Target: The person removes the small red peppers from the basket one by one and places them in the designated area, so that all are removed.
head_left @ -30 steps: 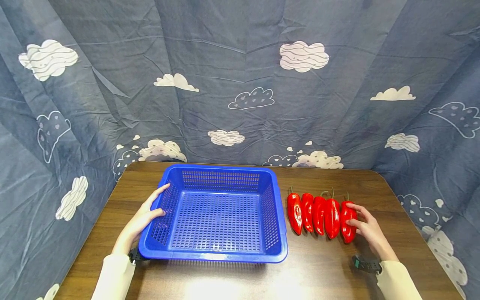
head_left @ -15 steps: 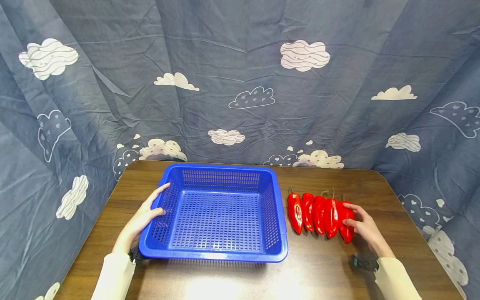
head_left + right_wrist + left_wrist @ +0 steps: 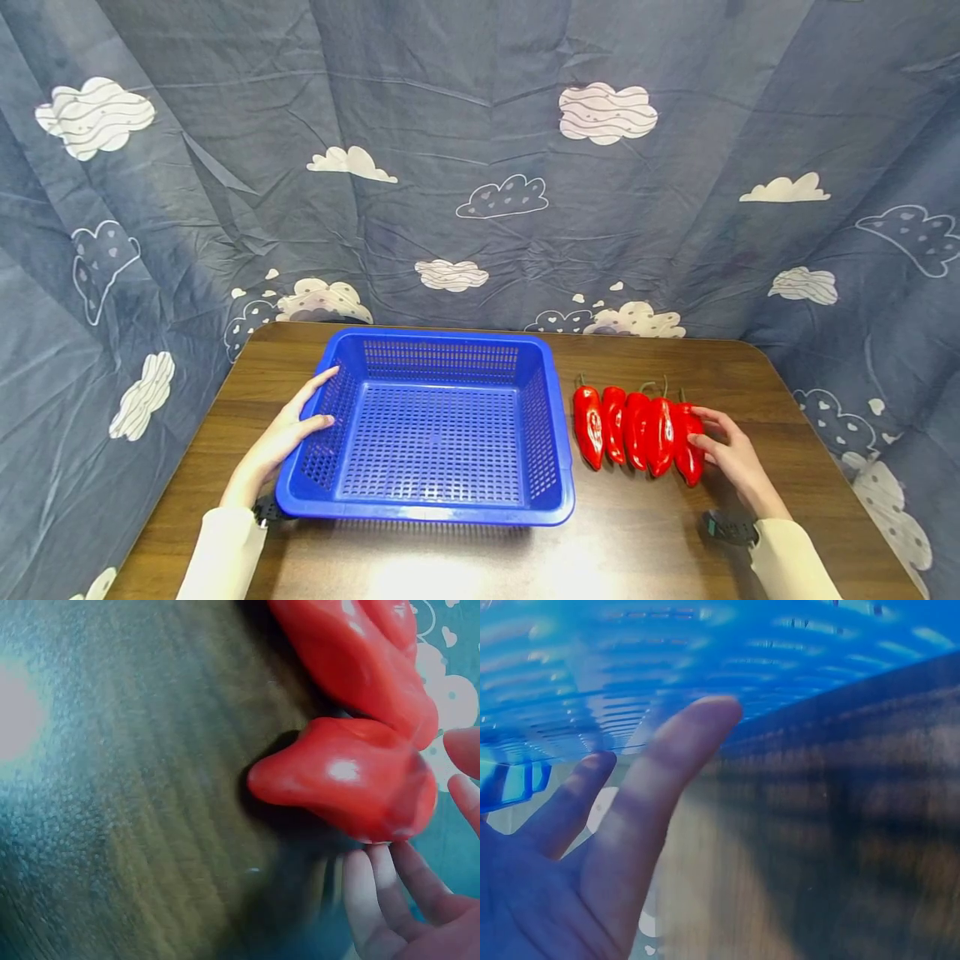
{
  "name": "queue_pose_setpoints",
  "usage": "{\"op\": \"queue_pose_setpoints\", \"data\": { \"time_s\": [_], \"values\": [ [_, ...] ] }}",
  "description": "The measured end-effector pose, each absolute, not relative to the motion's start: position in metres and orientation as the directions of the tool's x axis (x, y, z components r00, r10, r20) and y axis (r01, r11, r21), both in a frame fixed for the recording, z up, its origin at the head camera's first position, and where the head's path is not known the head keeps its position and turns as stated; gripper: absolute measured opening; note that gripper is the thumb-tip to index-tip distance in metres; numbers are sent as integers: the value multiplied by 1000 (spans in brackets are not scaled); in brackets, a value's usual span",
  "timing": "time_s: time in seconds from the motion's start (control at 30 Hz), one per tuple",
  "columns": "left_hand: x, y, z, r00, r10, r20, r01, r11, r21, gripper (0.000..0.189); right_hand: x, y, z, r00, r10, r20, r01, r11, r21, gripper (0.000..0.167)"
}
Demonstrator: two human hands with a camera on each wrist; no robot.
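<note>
My left hand [image 3: 279,440] holds the left rim of a blue plastic basket [image 3: 427,512], thumb and one finger reaching over onto the inner wall. The left wrist view shows other fingers [image 3: 634,825] below the slotted side. To the basket's right, several glossy red peppers lie side by side. The outermost red pepper [image 3: 689,462] leans close against its neighbouring pepper [image 3: 661,437]. My right hand [image 3: 738,461] is at its outer side, relaxed fingertips touching it. In the right wrist view, three fingertips meet that side, under the body, and its narrow tip points left.
A brown wooden table [image 3: 622,550] carries everything. Behind it hangs a grey-blue curtain [image 3: 510,275] with white clouds. The basket has perforated walls and base, and its right rim stands a short way from the nearest pepper [image 3: 588,429].
My right hand has pushed the outermost pepper leftward, narrowing the gap to the pepper beside it. My left hand and the basket have stayed in place.
</note>
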State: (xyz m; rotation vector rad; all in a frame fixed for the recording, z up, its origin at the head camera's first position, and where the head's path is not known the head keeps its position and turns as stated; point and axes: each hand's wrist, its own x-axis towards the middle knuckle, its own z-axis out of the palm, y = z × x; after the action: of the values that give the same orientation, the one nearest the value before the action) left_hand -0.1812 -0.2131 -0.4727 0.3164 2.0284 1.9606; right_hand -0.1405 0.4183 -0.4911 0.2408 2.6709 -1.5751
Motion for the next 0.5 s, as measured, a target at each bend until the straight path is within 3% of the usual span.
{"op": "queue_pose_setpoints", "data": {
  "time_s": [0.23,0.5],
  "values": [
    [-183,-215,-471,-946,323,-34,20,162,987,61,-141,418,-480,-986,166,10,76,506,-859,47],
    [-186,-219,-454,-944,316,95,182,258,949,57,-145,403,-457,-980,151,132,-38,507,-861,47]
  ]
}}
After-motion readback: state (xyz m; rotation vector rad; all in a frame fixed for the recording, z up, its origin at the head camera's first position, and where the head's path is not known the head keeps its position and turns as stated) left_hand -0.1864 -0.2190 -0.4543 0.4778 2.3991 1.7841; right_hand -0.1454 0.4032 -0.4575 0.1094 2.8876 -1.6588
